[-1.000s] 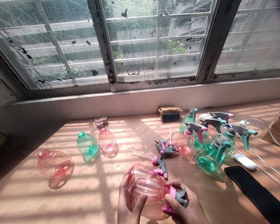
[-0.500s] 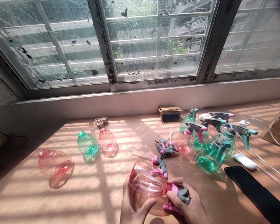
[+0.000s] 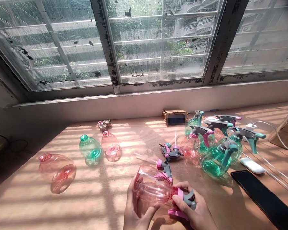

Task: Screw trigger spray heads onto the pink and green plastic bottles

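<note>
A clear pink spray bottle (image 3: 153,188) lies on its side between my two hands, its neck pointing right. My left hand (image 3: 138,204) is wrapped round the base end of the bottle. The fingers of my right hand (image 3: 190,204) close on the pink collar of the grey-and-pink spray head (image 3: 181,193), which sits at the bottle's mouth. How tightly the collar sits on the neck I cannot tell. Just beyond the bottle lies a loose pink-and-grey spray head (image 3: 166,170) with its tube pointing left. More loose spray heads (image 3: 171,152) lie behind it.
At the left stand open bottles: a large pink one (image 3: 57,169), a green one (image 3: 90,150) and a smaller pink one (image 3: 110,145). Several bottles with spray heads (image 3: 216,163) crowd the right. A black phone (image 3: 261,195), a white case (image 3: 252,165), cables and a small box (image 3: 175,116) are on the table.
The bottle has turned slightly in my hands, and my right thumb has shifted a little on the collar. Everything else on the table stays put.
</note>
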`<state>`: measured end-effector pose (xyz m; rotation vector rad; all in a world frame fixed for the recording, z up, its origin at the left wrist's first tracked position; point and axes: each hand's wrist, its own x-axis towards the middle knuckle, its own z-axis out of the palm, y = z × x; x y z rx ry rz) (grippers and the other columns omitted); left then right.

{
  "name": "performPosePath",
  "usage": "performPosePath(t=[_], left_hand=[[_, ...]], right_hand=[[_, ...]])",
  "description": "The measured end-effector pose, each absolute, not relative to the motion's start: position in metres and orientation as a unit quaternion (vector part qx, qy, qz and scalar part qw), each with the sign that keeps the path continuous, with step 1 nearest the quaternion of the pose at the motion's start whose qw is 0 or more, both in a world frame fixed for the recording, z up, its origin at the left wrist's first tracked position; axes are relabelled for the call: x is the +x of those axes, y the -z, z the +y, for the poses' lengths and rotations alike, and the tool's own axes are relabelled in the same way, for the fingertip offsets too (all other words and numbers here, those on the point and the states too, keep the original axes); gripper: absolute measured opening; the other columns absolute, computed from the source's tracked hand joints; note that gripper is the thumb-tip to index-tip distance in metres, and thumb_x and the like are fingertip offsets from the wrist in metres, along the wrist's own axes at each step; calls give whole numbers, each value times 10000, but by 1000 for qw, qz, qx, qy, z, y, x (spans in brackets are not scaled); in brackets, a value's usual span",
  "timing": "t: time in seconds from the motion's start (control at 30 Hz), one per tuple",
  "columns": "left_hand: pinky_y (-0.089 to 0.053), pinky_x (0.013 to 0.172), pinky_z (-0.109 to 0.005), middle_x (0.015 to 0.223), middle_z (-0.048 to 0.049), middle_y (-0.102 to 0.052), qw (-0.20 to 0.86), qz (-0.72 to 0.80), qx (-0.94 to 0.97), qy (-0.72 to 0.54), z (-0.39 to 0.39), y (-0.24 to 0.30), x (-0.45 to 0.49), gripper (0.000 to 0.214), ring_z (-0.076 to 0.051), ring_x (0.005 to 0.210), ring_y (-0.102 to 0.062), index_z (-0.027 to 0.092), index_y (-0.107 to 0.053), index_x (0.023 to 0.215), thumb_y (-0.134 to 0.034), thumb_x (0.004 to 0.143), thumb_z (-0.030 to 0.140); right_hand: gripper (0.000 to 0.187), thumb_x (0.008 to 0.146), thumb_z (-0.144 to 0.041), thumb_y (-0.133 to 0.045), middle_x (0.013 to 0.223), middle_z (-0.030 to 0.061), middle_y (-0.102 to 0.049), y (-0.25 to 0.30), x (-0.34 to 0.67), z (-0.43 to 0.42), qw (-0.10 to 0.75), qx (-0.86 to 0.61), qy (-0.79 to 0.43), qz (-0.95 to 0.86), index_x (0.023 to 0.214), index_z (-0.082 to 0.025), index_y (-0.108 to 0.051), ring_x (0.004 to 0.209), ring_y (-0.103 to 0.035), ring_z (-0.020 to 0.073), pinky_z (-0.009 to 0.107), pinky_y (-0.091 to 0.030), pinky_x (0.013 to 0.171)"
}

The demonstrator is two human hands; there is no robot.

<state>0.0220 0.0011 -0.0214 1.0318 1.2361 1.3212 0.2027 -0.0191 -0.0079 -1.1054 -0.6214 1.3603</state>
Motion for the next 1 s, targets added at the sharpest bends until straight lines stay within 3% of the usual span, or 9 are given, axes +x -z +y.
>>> performPosePath(t=[0.13, 0.27, 0.5, 0.87, 1.0], left_hand=[[-298, 1243, -506, 1532, -145, -539, 514, 475, 436, -566, -2, 14, 26, 937, -389, 1424, -492, 258, -427, 1498, -880, 702, 456], [-319, 1235, -495, 1515, -138, -555, 521, 472, 425, -570, -5, 5, 29, 879, -368, 1398, -528, 262, -395, 1503, -817, 777, 522], [-384, 1204, -472, 1531, -100, -534, 477, 506, 434, -572, 0, 17, 25, 817, -385, 1443, -465, 314, -523, 1438, -879, 714, 440], [-374, 1210, -463, 1602, -103, -463, 506, 490, 407, -581, -2, 10, 27, 907, -359, 1370, -550, 299, -420, 1500, -861, 732, 496], [-379, 1208, -461, 1576, -94, -484, 488, 496, 422, -582, 1, 18, 23, 849, -370, 1424, -493, 315, -504, 1449, -891, 703, 437]], right_hand=[[452, 658, -486, -941, 738, 5, -734, 7, 199, -21, 601, -477, -564, -305, 894, -167, -726, 581, -632, 135, 263, -620, 545], [464, 641, -479, -947, 743, 3, -728, 6, 197, -22, 594, -491, -552, -319, 906, -166, -731, 561, -628, 136, 259, -606, 519], [504, 639, -526, -943, 638, -33, -709, 6, 202, -19, 596, -486, -593, -240, 923, -186, -703, 560, -689, 174, 359, -660, 576], [472, 625, -480, -956, 756, 6, -740, 4, 197, -21, 590, -491, -561, -309, 888, -158, -733, 589, -647, 148, 266, -619, 523], [502, 639, -534, -936, 659, -11, -715, 5, 201, -19, 593, -490, -579, -270, 898, -169, -707, 558, -675, 171, 343, -657, 567]])
